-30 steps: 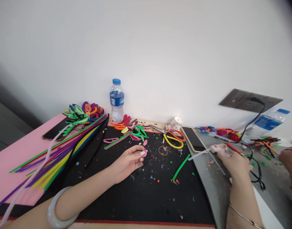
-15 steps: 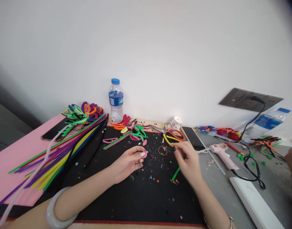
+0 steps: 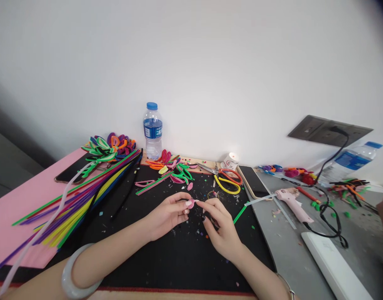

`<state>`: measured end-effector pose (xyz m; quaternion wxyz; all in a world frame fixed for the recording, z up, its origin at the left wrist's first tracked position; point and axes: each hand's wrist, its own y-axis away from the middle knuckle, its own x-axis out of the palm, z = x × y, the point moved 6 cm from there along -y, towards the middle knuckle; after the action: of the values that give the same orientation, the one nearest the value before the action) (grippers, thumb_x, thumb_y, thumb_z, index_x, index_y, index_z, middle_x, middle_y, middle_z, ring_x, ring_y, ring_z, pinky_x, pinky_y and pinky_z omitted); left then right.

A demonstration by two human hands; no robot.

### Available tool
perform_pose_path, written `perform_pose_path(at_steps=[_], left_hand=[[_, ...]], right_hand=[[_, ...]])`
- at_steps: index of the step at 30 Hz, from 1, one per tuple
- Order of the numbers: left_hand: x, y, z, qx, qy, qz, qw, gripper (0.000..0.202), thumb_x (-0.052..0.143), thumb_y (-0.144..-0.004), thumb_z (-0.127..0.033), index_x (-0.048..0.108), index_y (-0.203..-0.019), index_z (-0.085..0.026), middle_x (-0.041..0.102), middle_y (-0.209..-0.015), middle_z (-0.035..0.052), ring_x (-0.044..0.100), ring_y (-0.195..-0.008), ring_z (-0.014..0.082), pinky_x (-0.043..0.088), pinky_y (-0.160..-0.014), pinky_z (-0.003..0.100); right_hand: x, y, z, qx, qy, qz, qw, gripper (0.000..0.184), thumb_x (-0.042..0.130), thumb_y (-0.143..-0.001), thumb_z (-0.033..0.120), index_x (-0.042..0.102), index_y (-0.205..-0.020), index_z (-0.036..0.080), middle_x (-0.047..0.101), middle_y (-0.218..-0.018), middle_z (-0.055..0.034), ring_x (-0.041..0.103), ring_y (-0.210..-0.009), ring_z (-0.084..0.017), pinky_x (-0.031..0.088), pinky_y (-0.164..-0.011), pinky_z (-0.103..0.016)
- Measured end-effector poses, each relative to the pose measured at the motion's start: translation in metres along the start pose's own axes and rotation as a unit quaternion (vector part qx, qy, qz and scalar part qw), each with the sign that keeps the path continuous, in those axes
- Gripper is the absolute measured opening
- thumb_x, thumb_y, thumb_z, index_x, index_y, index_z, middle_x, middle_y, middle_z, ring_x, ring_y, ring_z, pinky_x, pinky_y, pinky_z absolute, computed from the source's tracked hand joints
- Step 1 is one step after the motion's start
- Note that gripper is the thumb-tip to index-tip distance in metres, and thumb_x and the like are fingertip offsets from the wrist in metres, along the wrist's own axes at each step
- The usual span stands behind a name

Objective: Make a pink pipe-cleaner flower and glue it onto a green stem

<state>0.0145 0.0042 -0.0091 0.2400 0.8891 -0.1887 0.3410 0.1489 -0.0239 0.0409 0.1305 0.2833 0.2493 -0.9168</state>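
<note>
Both hands meet over the black mat (image 3: 166,266), the left hand (image 3: 166,214) and right hand (image 3: 221,227) pinching a small pink piece (image 3: 191,203), with scissors (image 3: 225,178) at one o'clock.

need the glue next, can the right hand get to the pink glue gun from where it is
Probably yes. The right hand is at the small pink piece with the left hand. The glue gun lies to its right on the grey mat, with nothing standing between them.
</note>
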Motion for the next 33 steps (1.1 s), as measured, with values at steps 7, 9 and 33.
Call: perform_pose_path(at_steps=[7,9,33], left_hand=[[-0.0008,0.0003,0.0003,-0.003,0.010,0.000,1.000,0.017,0.072,-0.071,-0.014,0.064,-0.086,-0.016,0.057,-0.075,-0.0011,0.053,-0.061,0.0043,0.044,-0.062,0.016],[-0.0008,-0.0001,0.0003,-0.002,0.013,0.000,1.000,0.018,0.072,-0.071,-0.014,0.064,-0.087,-0.016,0.058,-0.076,-0.0008,0.053,-0.061,0.0043,0.044,-0.062,0.016],[-0.0032,-0.0012,0.0028,-0.006,0.032,-0.003,0.999,0.020,0.072,-0.070,-0.011,0.064,-0.088,-0.015,0.060,-0.076,0.0003,0.054,-0.061,0.0049,0.045,-0.062,0.017]], right_hand=[[0.0014,0.0012,0.0006,-0.006,-0.025,0.010,1.000,0.045,0.042,-0.085,0.012,0.049,-0.126,0.027,0.050,-0.095,-0.0066,0.053,-0.085,-0.018,0.048,-0.070,-0.031],[0.0018,0.0017,0.0008,-0.012,-0.026,0.011,1.000,0.046,0.041,-0.085,0.011,0.049,-0.127,0.027,0.049,-0.095,-0.0066,0.053,-0.086,-0.018,0.048,-0.071,-0.031],[0.0063,0.0040,0.0056,-0.084,0.035,0.032,0.995,0.055,0.043,-0.080,0.005,0.041,-0.133,0.021,0.049,-0.099,-0.0087,0.050,-0.089,-0.019,0.048,-0.076,-0.034]])
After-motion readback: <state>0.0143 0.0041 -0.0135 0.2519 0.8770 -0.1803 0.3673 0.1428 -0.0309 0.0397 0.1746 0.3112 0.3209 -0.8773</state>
